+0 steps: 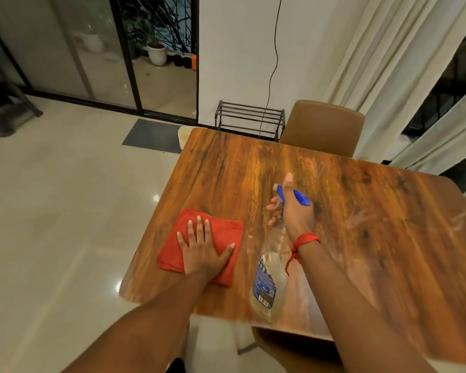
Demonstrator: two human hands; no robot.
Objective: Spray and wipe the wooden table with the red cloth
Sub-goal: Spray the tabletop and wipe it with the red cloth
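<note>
Two hands over wooden table [347, 224], left hand [202, 251] spread flat on red cloth [221, 235], right hand [296, 214] gripping spray bottle [267, 281]

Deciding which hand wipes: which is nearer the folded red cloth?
Left. The left hand lies flat on the folded red cloth. The right hand is off to its right, gripping the clear spray bottle with blue trigger above the wooden table.

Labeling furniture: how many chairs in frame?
2. One brown chair at the table's far edge; another chair tucked under the near edge, mostly hidden. More may be out of view.
</note>
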